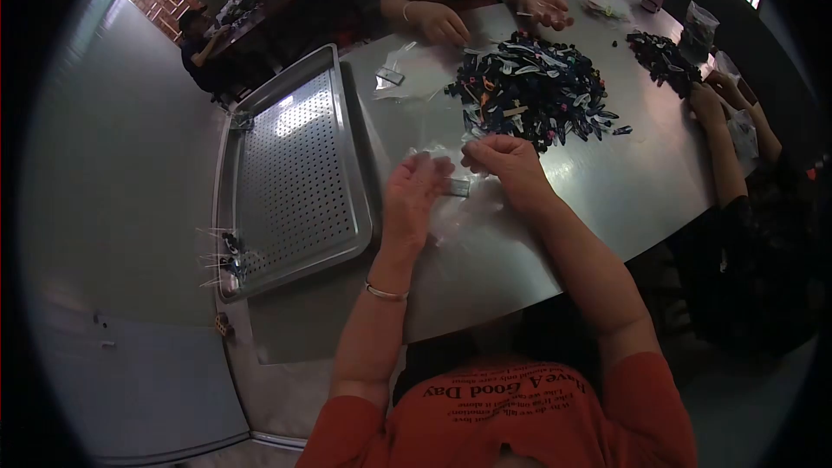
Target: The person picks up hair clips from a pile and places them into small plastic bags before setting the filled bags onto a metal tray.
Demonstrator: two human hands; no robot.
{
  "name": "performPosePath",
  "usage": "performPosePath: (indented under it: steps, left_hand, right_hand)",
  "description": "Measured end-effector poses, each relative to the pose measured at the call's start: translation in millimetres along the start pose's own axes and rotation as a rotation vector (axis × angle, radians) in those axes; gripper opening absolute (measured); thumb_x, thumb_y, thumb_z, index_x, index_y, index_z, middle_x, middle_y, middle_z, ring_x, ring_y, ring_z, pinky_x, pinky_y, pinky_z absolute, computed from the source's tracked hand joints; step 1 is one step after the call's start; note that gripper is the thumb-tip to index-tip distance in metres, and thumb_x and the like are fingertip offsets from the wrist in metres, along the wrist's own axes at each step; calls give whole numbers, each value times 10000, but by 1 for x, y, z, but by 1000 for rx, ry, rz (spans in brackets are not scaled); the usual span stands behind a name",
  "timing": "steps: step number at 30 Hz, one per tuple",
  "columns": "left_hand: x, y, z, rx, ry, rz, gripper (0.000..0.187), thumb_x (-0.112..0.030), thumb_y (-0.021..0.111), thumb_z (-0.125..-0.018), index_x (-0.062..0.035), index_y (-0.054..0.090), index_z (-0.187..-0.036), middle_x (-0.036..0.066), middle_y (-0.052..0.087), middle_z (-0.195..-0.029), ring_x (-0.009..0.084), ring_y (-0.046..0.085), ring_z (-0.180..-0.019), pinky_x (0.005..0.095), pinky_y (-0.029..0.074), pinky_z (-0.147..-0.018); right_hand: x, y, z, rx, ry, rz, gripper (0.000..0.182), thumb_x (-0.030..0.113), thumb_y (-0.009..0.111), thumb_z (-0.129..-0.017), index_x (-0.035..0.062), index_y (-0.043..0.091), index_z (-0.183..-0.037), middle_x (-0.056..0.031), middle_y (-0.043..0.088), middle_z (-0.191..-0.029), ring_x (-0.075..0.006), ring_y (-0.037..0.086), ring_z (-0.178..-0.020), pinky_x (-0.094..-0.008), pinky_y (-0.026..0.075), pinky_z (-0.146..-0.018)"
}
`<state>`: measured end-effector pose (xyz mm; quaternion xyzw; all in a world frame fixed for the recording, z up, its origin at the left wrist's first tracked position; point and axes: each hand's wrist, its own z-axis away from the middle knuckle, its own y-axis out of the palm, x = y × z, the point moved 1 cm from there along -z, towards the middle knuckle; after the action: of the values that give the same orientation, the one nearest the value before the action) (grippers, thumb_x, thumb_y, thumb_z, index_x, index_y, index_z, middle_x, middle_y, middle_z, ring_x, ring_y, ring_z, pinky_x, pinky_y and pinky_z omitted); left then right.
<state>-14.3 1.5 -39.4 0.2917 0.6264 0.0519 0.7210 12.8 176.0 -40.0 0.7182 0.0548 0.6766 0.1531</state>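
My left hand (412, 199) is over the metal table, its fingers curled around crinkled clear plastic. To its right, my right hand (513, 170) has thumb and forefinger pinched together at the plastic's upper edge. Between my hands hangs a clear plastic bag (446, 227), thin and hard to outline against the shiny tabletop. A small greyish rectangular label (458, 187) shows beside my left fingers. Just beyond my right hand lies a large heap of small dark hair clips (537, 87), mixed with a few white, orange and pink pieces.
A perforated steel tray (295, 173) rests at the left on the metal table (485, 277). More clear bags (412, 78) lie near its far end. Across the table are a co-worker's hands (438, 24). Another person's arms (719, 121) reach toward a smaller dark pile (663, 61) at right.
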Motion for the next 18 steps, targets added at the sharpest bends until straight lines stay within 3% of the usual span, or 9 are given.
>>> performPosePath:
  steps: [1, 3, 7, 13, 18]
  left_hand:
    - [-1, 2, 2, -6, 20, 0, 318, -191, 577, -918, -8, 455, -1147, 147, 626, -1031, 238, 626, -941, 318, 499, -821]
    - [1, 12, 6, 77, -132, 118, 280, -193, 550, -933, -18, 459, -1132, 139, 636, -1002, 246, 634, -885, 348, 511, -809]
    - [8, 12, 8, 32, -145, 156, 240, -185, 551, -931, -23, 485, -1096, 133, 633, -992, 245, 630, -882, 372, 513, -810]
    - [13, 15, 13, 190, -306, 350, 224, -205, 545, -939, -36, 512, -1082, 112, 627, -954, 241, 628, -888, 400, 516, -831]
    - [11, 25, 18, 93, -196, 130, 193, -172, 556, -936, -12, 541, -1041, 109, 636, -974, 216, 635, -863, 356, 532, -794]
  right_hand:
    - [3, 2, 3, -11, 5, 52, 196, 209, 675, -849, 16, 706, -857, -28, 668, -775, -81, 572, -700, -226, 441, -657]
    - [4, 5, 4, -11, -23, 71, 192, 200, 677, -850, 9, 698, -856, -24, 649, -757, -88, 571, -698, -229, 444, -654]
    - [-3, 4, 1, -35, -32, 5, 154, 172, 678, -850, 23, 689, -815, -12, 630, -725, -80, 551, -677, -228, 438, -647]
    - [0, 4, 4, -36, -89, 0, 135, 156, 670, -858, 36, 682, -797, -4, 637, -734, -69, 539, -678, -219, 433, -657]
    - [1, 7, 6, 7, -142, 17, 118, 126, 682, -845, 34, 670, -772, 2, 633, -712, -57, 533, -653, -214, 427, -625]
